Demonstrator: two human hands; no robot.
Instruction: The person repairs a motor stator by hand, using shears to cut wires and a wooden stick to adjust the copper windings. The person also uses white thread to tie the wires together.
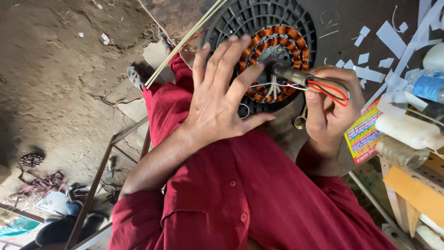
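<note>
A round black fan motor housing [240,18] with a ring of copper windings [296,46] lies on the dark worktable [342,23]. My left hand [219,97] is spread flat with fingers apart, resting over the left side of the windings. My right hand [330,104] pinches a loop of red and black wires [330,91] beside the motor's central shaft [290,74]. Thin white leads [273,87] run out from under the shaft.
White paper strips [391,39] litter the table at the right. A clear plastic bottle [428,85], white bottles [409,129] and a colourful printed packet [363,136] lie at the right edge. Thin sticks [185,41] lean at upper left. A metal frame [106,162] stands over the dirt floor.
</note>
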